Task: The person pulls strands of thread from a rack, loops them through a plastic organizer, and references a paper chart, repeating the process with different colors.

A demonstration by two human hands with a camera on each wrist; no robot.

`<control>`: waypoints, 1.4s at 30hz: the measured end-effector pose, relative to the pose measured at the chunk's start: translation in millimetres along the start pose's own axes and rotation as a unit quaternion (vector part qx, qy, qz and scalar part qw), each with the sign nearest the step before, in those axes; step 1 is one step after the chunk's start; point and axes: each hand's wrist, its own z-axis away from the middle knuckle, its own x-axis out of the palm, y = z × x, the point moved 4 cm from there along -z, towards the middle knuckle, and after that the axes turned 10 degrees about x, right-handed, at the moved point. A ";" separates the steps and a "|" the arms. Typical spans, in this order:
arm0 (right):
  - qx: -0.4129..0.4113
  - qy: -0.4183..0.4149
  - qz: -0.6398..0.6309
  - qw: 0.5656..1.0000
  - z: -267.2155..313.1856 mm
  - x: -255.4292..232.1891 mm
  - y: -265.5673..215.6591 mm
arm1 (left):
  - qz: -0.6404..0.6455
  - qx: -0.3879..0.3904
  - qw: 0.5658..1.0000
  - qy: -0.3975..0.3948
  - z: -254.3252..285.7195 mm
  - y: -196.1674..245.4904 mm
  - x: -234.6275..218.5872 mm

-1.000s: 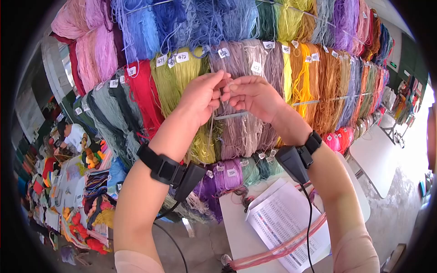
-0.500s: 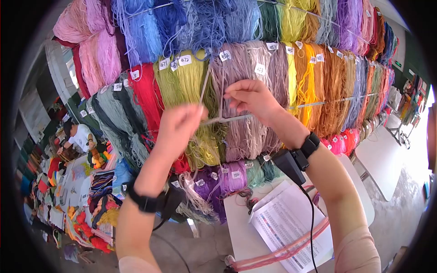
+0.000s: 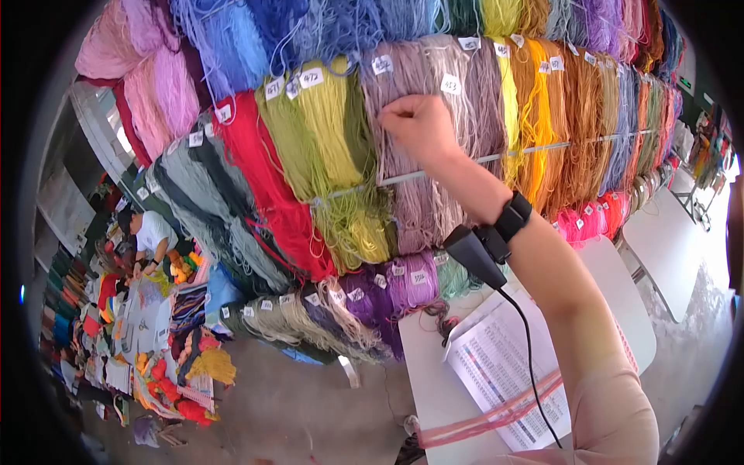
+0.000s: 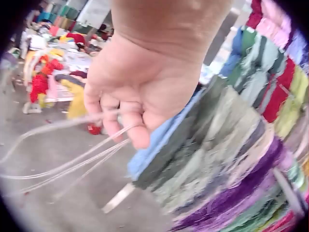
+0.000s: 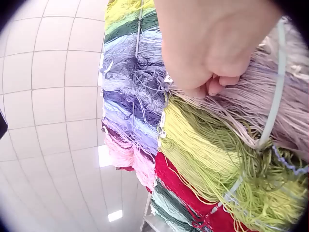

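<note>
In the left wrist view, my left hand (image 4: 145,87) has its fingers curled around a few thin pale strands of yarn (image 4: 63,124), which trail off to the left. This hand is out of the head view. My right hand (image 3: 426,128) is up at the hanging mauve yarn (image 3: 399,143), below the paper tag marked 453 (image 3: 450,84). Its fingers are bent in and pinch strands at the left edge of that mauve bundle. From the right wrist, the back of the hand hides most of the fingertips. Olive-green skeins (image 5: 203,140) hang right beside it.
Tagged skeins in many colours hang in rows over metal rails (image 3: 403,177). Printed sheets (image 3: 504,372) and pink yarn (image 3: 488,422) lie on a white table (image 3: 422,364) below. At far left a person (image 3: 155,232) is by a table heaped with yarn.
Both hands were together at the mauve yarn; the left hand has since moved down and left, out of the head view, drawing pale strands. The right hand stays at the mauve bundle.
</note>
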 end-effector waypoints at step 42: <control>0.204 -0.280 -0.217 0.913 19.1 -22.5 -19.9 | 0.518 0.541 0.650 -0.128 -12.5 758.1 -82.3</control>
